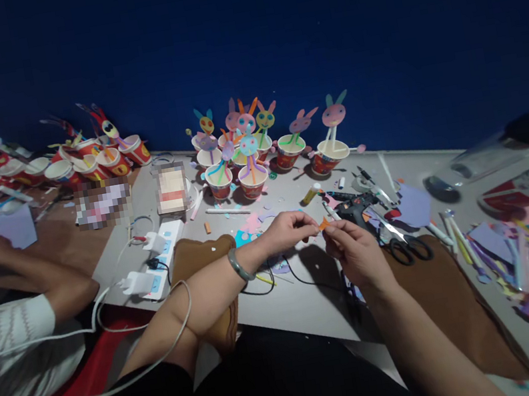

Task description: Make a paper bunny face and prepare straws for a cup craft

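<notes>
Small orange piece (323, 223) sits just right of frame centre, above the table (283, 308). Left hand (292, 228): grip pinched, fingertips at its left edge. Right hand (354, 249): thumb-and-finger grip closed on it. Scissors (405, 241) lie right of centre, near right hand. Rabbit-figure cups (253, 185) stand upper centre.

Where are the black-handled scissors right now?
In the head view, right of centre: the scissors lie just right of the person's right hand, handles by the far end of the brown pad.
</notes>
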Demonstrator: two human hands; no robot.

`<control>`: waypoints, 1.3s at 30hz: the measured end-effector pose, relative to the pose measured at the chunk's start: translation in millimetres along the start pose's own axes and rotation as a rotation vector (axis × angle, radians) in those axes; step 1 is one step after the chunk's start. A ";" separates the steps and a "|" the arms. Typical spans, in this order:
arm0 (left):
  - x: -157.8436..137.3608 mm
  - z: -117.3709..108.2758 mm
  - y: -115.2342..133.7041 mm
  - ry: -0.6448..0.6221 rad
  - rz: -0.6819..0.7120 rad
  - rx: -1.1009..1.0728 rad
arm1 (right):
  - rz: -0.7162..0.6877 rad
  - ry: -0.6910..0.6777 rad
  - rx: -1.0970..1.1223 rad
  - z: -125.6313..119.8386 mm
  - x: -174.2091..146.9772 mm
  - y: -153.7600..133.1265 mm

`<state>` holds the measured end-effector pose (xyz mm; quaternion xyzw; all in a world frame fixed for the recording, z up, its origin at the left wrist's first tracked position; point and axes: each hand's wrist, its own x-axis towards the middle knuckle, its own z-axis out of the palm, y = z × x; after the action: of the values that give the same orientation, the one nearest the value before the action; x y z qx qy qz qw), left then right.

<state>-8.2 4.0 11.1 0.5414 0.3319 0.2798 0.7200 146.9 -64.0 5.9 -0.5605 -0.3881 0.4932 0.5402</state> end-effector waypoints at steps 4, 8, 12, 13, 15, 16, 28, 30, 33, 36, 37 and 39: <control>-1.0 -0.3 1.1 0.008 -0.024 0.016 | -0.002 -0.005 0.017 -1.6 0.8 2.5; 1.8 -2.9 -3.8 0.010 -0.021 0.045 | -0.148 0.083 -0.104 -4.3 -2.7 3.7; 3.9 -3.7 -2.4 -0.046 -0.100 0.038 | -0.623 0.193 -0.602 -12.4 -5.9 5.9; 3.6 -3.5 -1.5 -0.054 -0.127 0.027 | -0.709 0.190 -0.719 -15.3 -5.6 7.4; 2.3 -3.2 -0.3 -0.061 -0.142 0.000 | -0.812 0.168 -0.909 -21.7 -4.0 11.5; 1.4 -3.3 -0.4 -0.066 -0.128 -0.006 | -0.845 0.159 -0.981 -24.7 -3.0 13.7; -1.5 -3.6 0.5 -0.049 -0.092 0.006 | -0.747 0.220 -0.846 -22.2 -13.4 10.4; -2.3 -3.4 1.3 -0.054 -0.086 0.026 | -0.585 0.201 -0.681 -18.9 -15.0 5.3; -2.7 -4.3 0.0 -0.060 -0.059 0.049 | -0.291 0.072 -0.443 -16.5 -14.6 0.4; -1.5 -5.5 -2.9 -0.082 -0.031 0.039 | -0.147 -0.006 -0.322 -15.9 -13.0 0.1; -1.0 -5.6 -3.7 -0.085 -0.029 0.038 | -0.131 -0.013 -0.302 -15.8 -12.6 0.7; -0.1 -5.3 -4.4 -0.085 -0.042 0.038 | -0.104 -0.021 -0.265 -15.6 -12.1 2.4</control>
<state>-12.2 6.0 5.9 0.5592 0.3176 0.2351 0.7288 159.3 -79.5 4.1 -0.6010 -0.4841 0.4147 0.4822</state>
